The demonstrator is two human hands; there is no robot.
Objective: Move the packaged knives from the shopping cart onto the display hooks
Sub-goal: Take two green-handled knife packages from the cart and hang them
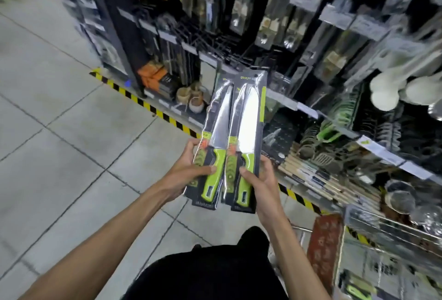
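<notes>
Left grip [189, 170] curled round the lower end of one packaged knife [216, 137], thumb across its green handle, right grip [262, 180] holding a second packaged knife [247, 132] the same way, packs side by side at centre, edges meeting, tips toward 12 o'clock, display shelving [334, 43] from 12 to 3 o'clock, shopping cart [382, 225] at 4 o'clock, tiled floor [59, 132] at 9 o'clock

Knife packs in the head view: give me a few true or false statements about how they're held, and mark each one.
1. The left hand grips the left knife pack, and the right hand grips the right knife pack. True.
2. The knife handles are red. False: they are green.
3. Both packs hang on display hooks. False: both are held in front of the shelves.
4. The hands grip the packs at the handle end. True.
</notes>
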